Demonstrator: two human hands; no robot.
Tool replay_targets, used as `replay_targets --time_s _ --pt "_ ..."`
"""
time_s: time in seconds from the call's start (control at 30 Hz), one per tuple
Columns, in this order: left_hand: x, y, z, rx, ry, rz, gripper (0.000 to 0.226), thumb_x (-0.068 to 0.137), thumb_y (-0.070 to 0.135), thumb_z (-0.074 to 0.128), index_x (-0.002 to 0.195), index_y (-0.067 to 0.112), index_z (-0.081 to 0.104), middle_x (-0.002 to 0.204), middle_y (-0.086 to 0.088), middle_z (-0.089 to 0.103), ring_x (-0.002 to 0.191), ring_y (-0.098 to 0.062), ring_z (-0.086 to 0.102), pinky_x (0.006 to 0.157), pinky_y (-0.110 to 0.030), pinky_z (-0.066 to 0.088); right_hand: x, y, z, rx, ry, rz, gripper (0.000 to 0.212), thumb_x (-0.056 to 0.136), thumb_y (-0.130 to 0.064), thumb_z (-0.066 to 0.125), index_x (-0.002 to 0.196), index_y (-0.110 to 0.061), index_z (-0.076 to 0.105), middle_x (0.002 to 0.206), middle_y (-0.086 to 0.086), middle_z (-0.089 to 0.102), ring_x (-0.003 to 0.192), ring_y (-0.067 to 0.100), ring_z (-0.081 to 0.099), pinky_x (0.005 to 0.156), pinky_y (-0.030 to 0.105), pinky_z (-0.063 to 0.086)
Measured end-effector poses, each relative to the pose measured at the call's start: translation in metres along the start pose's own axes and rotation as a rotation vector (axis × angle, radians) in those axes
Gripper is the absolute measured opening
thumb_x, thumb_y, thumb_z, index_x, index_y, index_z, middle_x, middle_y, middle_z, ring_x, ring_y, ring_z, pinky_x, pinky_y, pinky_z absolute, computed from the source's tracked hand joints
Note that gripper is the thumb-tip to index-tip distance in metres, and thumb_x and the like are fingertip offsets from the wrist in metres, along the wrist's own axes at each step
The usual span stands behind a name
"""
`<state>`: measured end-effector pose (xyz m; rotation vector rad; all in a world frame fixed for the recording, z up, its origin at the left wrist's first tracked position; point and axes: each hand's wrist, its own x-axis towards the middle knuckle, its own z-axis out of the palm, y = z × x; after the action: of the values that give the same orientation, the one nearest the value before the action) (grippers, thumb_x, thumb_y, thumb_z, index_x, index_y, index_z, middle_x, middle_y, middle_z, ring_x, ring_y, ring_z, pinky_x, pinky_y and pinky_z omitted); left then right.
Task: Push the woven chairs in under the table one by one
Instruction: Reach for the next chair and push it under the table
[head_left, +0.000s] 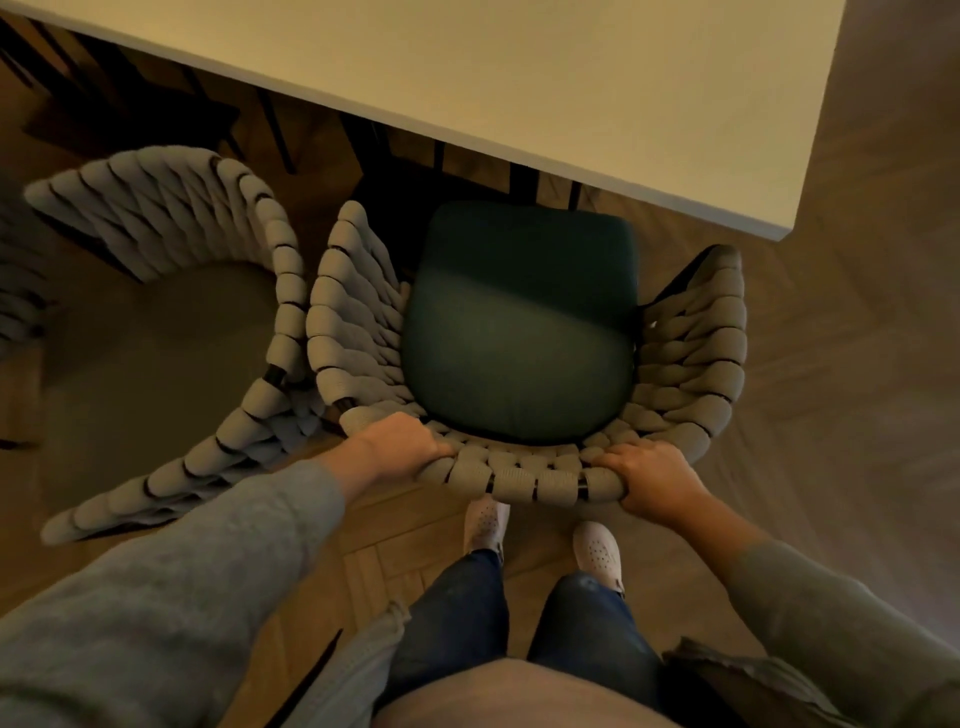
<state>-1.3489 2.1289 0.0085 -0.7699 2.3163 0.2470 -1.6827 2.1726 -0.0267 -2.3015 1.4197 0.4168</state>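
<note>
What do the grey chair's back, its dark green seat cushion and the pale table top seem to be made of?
Grey chair back: thick matte cord wound in loops over a dark frame. Dark green seat cushion: probably matte fabric. Pale table top: smooth, material unclear.

Grey braided weave on the chair (353, 322), dark green cushion (519, 332), cream table (519, 78), brown herringbone floor (410, 551), blue jeans (457, 623).

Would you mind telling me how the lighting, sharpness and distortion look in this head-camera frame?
Head view: dim, warm yellowish light; shadow darkens the far half of the green cushion; the wide lens stretches the sleeves; the floor at right is smeared; the left hand and right hand on the woven chair look fairly sharp.
</note>
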Motion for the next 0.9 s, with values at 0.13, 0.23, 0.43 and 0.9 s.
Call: replay_targets --time_s 0.13,0.23,0.43,0.9 --pt "0.003 -0.009 -0.012 0.042 0.043 0.016 0.041 0.095 0.013 0.047 0.136 0.02 0.043 0.102 -0.007 0.065 0.092 -0.024 0.063 0.064 -0.03 0.035 -0.001 0.005 -0.004 0.037 0.031 0.023 0.046 0.085 -0.036 0.063 0.131 -0.037 0.054 0.12 -0.01 0.063 0.108 0.015 0.055 0.084 0.028 0.04" --pt "0.004 -0.012 -0.018 0.071 0.043 0.033 0.042 0.096 0.011 0.045 0.137 0.019 0.042 0.102 -0.007 0.065 0.092 -0.024 0.063 0.063 -0.03 0.034 0.001 0.006 -0.006 0.041 0.03 0.027 0.045 0.086 -0.036 0.062 0.13 -0.037 0.055 0.12 -0.01 0.063 0.108 0.015 0.055 0.083 0.027 0.04" --pt "0.006 -0.037 -0.019 0.036 0.064 0.014 0.045 0.096 0.013 0.046 0.14 0.024 0.04 0.102 -0.004 0.065 0.09 -0.023 0.063 0.063 -0.029 0.035 0.017 0.0 -0.011 0.043 0.055 0.024 0.044 0.088 -0.034 0.059 0.132 -0.035 0.054 0.121 -0.009 0.063 0.108 0.015 0.057 0.084 0.028 0.044" --pt "0.026 -0.14 -0.014 0.01 -0.036 -0.111 0.047 0.098 0.024 0.045 0.142 0.037 0.034 0.108 0.0 0.064 0.095 -0.021 0.063 0.074 -0.032 0.047 0.107 -0.03 -0.029 0.072 0.098 0.064 0.032 0.088 -0.032 0.059 0.119 -0.03 0.062 0.109 -0.006 0.067 0.097 0.015 0.061 0.078 0.029 0.047"
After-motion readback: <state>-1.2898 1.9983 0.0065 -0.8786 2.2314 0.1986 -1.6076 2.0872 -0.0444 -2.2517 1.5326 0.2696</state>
